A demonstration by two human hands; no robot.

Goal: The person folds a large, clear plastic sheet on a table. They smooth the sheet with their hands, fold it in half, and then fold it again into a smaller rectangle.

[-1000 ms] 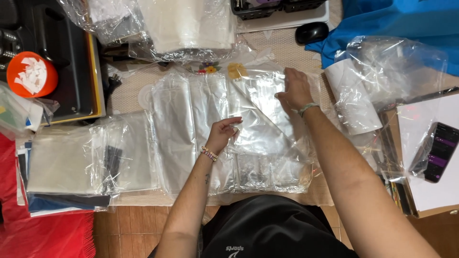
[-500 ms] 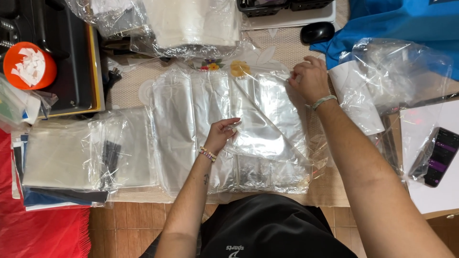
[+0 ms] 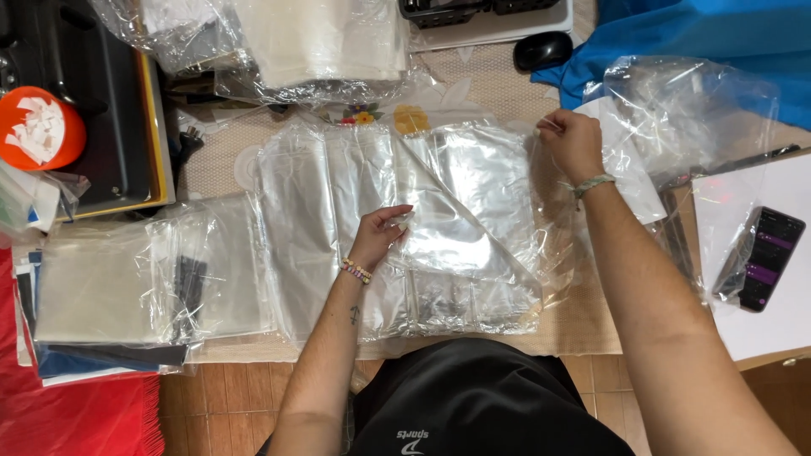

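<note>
A stack of clear plastic bags (image 3: 321, 228) lies spread across the middle of the table. My left hand (image 3: 378, 236) presses on the stack near its middle, fingers curled on the plastic. My right hand (image 3: 573, 142) pinches the far right corner of the top bag (image 3: 473, 194) and holds it lifted, so the sheet folds diagonally across the stack. Both wrists wear bracelets.
Packaged folded fabric (image 3: 110, 283) lies at the left. A black tray (image 3: 93, 127) with an orange lid (image 3: 38, 128) sits far left. More bagged items (image 3: 321, 42) are at the back, crumpled plastic (image 3: 684, 110) and blue cloth (image 3: 701, 34) at right, a phone (image 3: 764, 257) on white card.
My right hand moved from the top of the stack up and to the right, drawing the top bag's corner with it. The left hand stayed in place.
</note>
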